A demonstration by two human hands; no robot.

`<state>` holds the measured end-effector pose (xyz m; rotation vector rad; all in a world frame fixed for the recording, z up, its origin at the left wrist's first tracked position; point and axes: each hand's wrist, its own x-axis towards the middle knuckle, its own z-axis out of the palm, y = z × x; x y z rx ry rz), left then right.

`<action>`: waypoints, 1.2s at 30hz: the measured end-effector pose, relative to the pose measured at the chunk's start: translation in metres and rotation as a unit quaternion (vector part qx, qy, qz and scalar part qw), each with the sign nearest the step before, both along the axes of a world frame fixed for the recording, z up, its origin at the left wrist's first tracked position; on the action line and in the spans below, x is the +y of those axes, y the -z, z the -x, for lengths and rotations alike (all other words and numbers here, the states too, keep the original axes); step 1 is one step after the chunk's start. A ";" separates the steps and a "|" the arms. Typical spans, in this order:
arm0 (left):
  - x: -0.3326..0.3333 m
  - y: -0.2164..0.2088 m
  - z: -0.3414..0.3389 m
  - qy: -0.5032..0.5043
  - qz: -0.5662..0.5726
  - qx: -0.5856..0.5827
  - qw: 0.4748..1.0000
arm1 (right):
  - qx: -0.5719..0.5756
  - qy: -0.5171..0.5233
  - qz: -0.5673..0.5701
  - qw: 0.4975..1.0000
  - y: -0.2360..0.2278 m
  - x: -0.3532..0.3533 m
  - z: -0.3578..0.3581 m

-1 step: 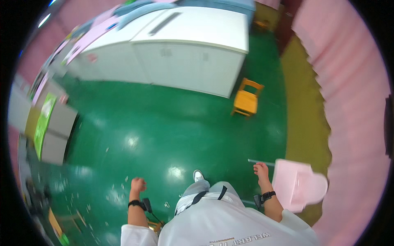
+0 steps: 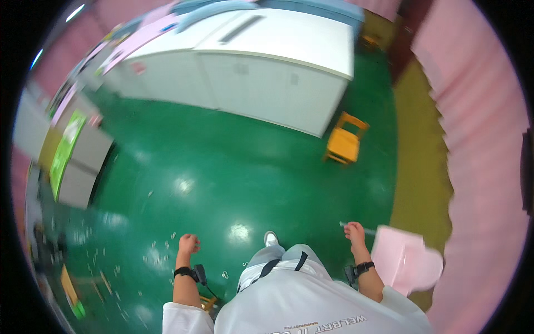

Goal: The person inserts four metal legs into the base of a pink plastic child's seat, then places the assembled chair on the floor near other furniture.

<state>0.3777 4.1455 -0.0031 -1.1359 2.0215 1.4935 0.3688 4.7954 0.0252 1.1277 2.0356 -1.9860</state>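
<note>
My left hand [image 2: 189,243] hangs over the green floor with its fingers curled in, and nothing shows in them. My right hand [image 2: 354,230] is held out on the other side, its fingers loosely bent and slightly apart, with nothing visible between them. Below and beside it is a pink plastic piece [image 2: 392,253] with a rounded end, like a seat. A thin grey rod [image 2: 369,231] runs from that piece behind my right fingers; I see no grip on it. Black bands with small devices are on both wrists.
Ahead stands a long white cabinet [image 2: 267,83], with an orange wooden chair [image 2: 343,146] by its right corner. A lower cabinet with a green top [image 2: 68,150] is at left. Small white pieces [image 2: 225,275] litter the green floor. A pink curtain [image 2: 478,145] lines the right.
The view has turned slightly, so the cabinets, chair and pink piece sit further right or lower. My hands keep nearly the same place in view.
</note>
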 end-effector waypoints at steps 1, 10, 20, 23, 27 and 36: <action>0.017 -0.022 0.016 -0.028 0.008 0.027 0.999 | 0.002 -0.037 0.006 0.999 0.000 -0.007 0.029; 0.085 -0.043 -0.163 -0.305 0.032 0.109 0.946 | -0.042 -0.420 -0.016 0.906 0.030 -0.146 0.252; 0.254 0.000 -0.424 -0.717 -0.087 -0.070 0.688 | 0.005 -0.641 0.052 0.766 -0.018 -0.424 0.265; 0.253 0.009 -0.428 -0.754 -0.073 -0.026 0.652 | -0.022 -0.694 0.074 0.716 -0.020 -0.491 0.240; 0.211 0.035 -0.428 -0.814 -0.094 0.077 0.569 | -0.103 -0.670 0.090 0.730 -0.005 -0.564 0.221; 0.048 0.085 -0.385 -0.654 -0.137 -0.096 0.737 | -0.184 -0.533 0.019 0.826 0.074 -0.609 0.294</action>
